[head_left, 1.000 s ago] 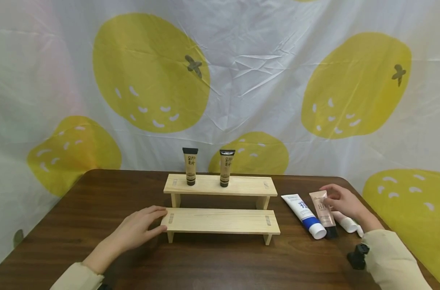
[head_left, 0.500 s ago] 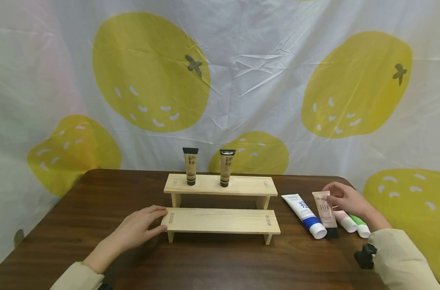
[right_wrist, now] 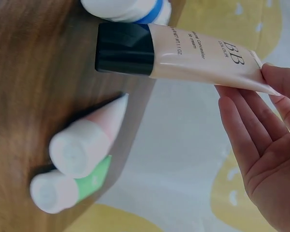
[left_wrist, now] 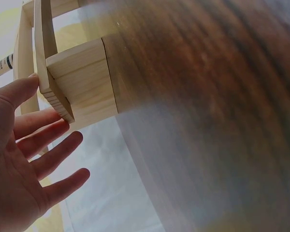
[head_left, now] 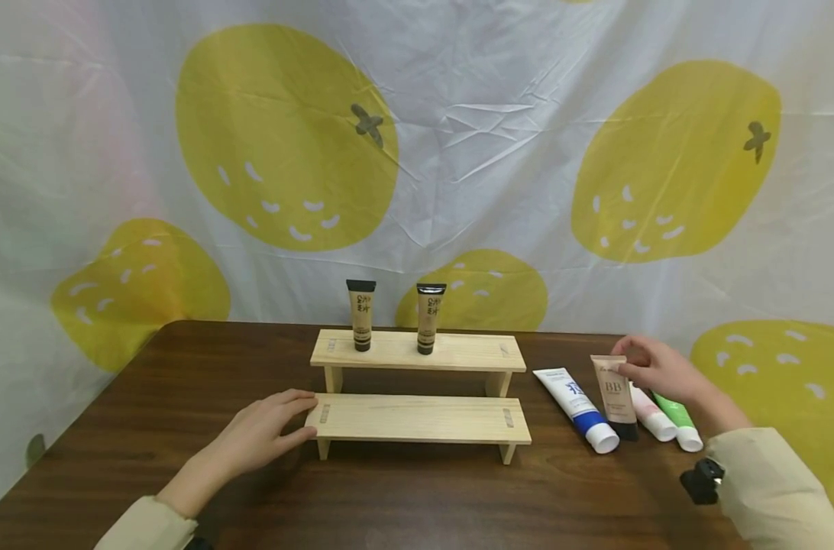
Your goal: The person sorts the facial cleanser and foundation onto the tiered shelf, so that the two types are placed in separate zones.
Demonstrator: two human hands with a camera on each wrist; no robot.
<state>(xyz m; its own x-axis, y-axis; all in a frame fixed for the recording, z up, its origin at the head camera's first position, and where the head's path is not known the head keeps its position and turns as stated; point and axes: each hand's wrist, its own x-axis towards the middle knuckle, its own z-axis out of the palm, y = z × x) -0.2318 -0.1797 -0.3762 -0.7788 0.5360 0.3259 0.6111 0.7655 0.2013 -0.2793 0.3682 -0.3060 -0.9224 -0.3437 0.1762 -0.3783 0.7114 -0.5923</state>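
Observation:
My right hand (head_left: 667, 376) pinches the crimped end of a beige BB cream tube (head_left: 612, 393) between thumb and fingers. In the right wrist view the BB cream tube (right_wrist: 203, 55) is tilted, its black cap pointing away from the hand. My left hand (head_left: 255, 431) holds the left end of the lower step of a two-step wooden display stand (head_left: 417, 418), thumb at one edge and fingers at the other. In the left wrist view, thumb and first fingertips touch the end of the wooden board (left_wrist: 55, 94); the other fingers are spread.
Two gold tubes with black caps, a left one (head_left: 361, 317) and a right one (head_left: 427, 321), stand on the upper step. Right of the stand lie a white-and-blue tube (head_left: 577, 409), a pink-and-white tube (head_left: 652, 415) and a green-and-white tube (head_left: 678, 420). A fruit-print curtain (head_left: 486, 176) hangs behind the table (head_left: 424, 504).
My right hand has shifted slightly right and up, raising the BB cream tube's crimped end. The pink and green tubes beside it show more fully. The left hand has stayed in place.

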